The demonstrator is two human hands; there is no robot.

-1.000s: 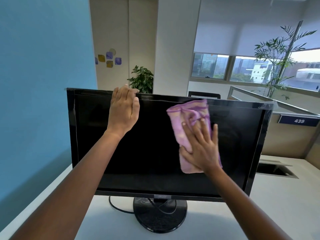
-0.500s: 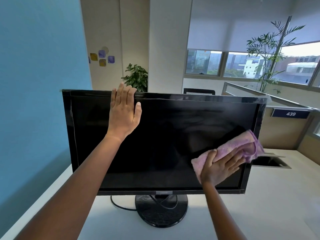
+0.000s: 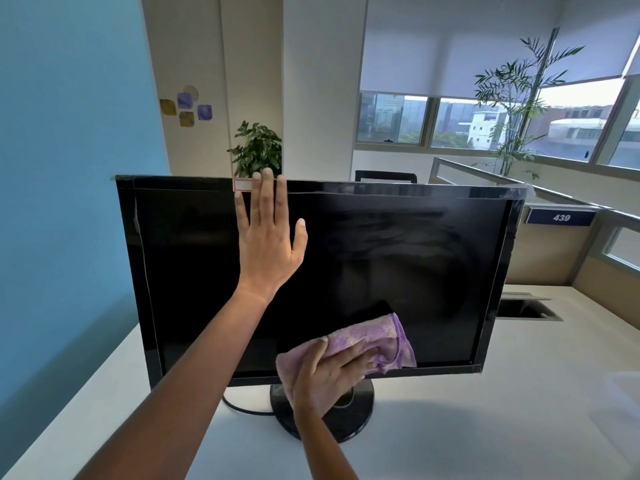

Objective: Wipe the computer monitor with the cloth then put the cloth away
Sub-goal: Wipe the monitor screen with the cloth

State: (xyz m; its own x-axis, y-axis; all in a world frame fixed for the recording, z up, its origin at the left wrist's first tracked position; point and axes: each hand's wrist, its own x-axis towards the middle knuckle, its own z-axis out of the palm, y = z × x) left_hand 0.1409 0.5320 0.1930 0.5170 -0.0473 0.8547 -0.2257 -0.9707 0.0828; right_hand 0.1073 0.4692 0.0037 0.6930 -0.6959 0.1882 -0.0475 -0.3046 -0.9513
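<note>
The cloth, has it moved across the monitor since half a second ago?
Yes. The cloth slid left along the monitor's lower edge, from the right corner to above the stand.

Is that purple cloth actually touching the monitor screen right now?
Touching. The head view shows the right hand pressing the purple cloth flat against the lower part of the monitor screen, with no gap visible between them.

Two bare arms show from the lower edge: the left forearm (image 3: 194, 368) long and slim, the right forearm (image 3: 325, 445) seen over a shorter stretch. The left hand (image 3: 268, 244) and right hand (image 3: 323, 377) are bare too, with short, plain nails on the fingers (image 3: 266, 199).
</note>
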